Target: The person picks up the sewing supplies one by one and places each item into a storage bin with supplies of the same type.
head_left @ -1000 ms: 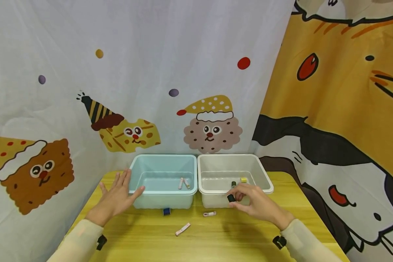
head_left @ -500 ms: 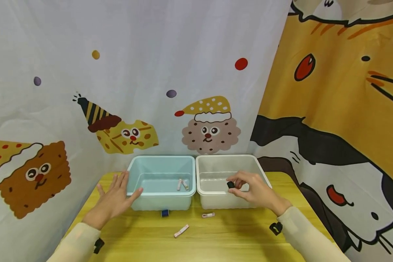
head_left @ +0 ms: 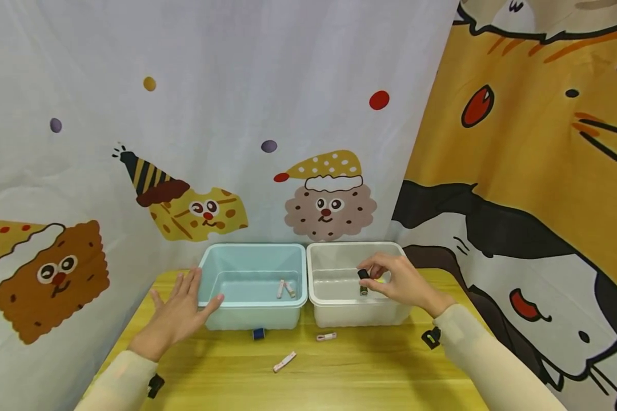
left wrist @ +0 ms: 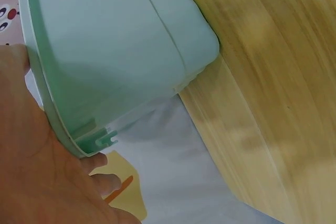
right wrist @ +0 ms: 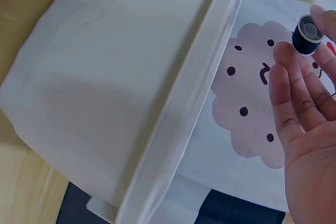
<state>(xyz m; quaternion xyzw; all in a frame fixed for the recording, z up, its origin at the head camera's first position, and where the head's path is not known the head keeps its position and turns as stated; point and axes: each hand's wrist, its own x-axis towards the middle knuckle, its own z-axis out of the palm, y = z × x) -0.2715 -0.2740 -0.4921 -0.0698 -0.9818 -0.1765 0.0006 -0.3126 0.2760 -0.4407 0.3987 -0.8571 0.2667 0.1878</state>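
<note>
I record a yellow wood-grained table (head_left: 370, 377). Standing side by side: pale blue bin (head_left: 252, 315), my 11 o'clock; off-white bin (head_left: 360, 314), 1 o'clock. Dark blue spool (head_left: 259, 334): just off the blue bin's 6 o'clock. Pale strips, 2: farther strip (head_left: 326, 337) near the off-white bin's 7 o'clock, nearer strip (head_left: 285, 362) at 8 o'clock from it.

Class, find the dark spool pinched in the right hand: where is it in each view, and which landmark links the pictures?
Head: the dark spool, right of centre, against the white bin.
Left wrist: not in it.
Right wrist: the dark spool, upper right.
Shared landmark: the spotted pink face print, in all three views.
</note>
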